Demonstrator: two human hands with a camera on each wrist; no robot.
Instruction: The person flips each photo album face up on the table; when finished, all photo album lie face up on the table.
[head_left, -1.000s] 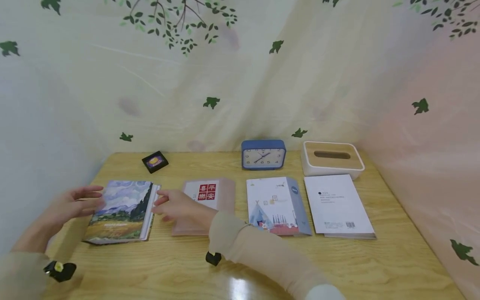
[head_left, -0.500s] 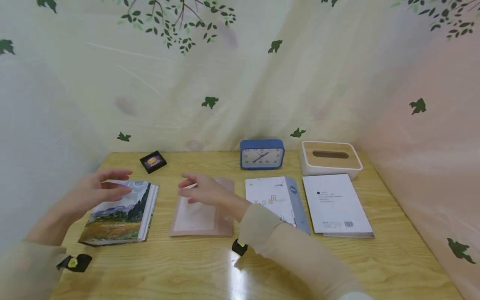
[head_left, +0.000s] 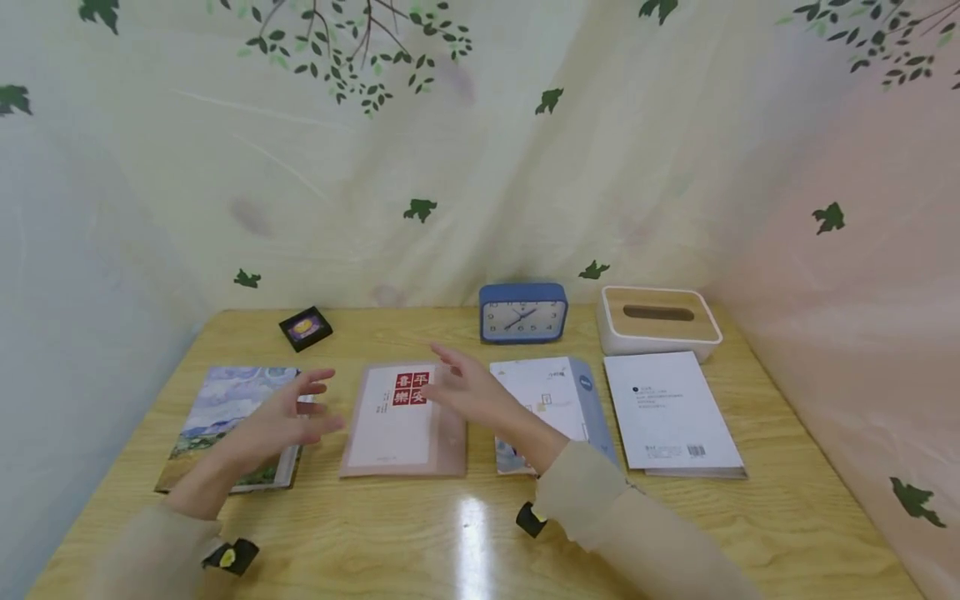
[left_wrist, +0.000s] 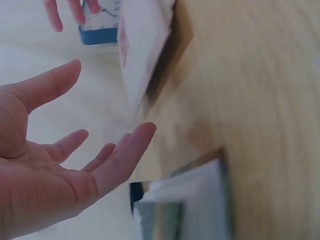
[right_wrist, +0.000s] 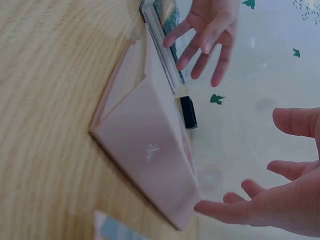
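My left hand (head_left: pixel 281 421) hovers over the right side of a book with a painted landscape cover (head_left: pixel 232 396), fingers spread and holding nothing. To its right lies a pink book (head_left: pixel 390 437) with red square lettering on a white panel. My right hand (head_left: pixel 480 392) is above the gap between that book and a white-and-blue book (head_left: pixel 536 379) with a tent picture, partly covering the latter. In the right wrist view, the thumb and fingers of the right hand (right_wrist: pixel 280 200) are apart beside the pink book (right_wrist: pixel 150 140), with nothing between them.
A white book (head_left: pixel 675 412) lies face down at the right. Behind the row stand a blue alarm clock (head_left: pixel 523 315) and a white tissue box with a wooden lid (head_left: pixel 660 333). A small black square item (head_left: pixel 306 328) lies at back left. Printed cloth surrounds the wooden table (head_left: pixel 420 533).
Both hands have moved rightward, away from the sides of the landscape book. The right hand has crossed over the pink book, whose red lettering shows again. The books stay in place.
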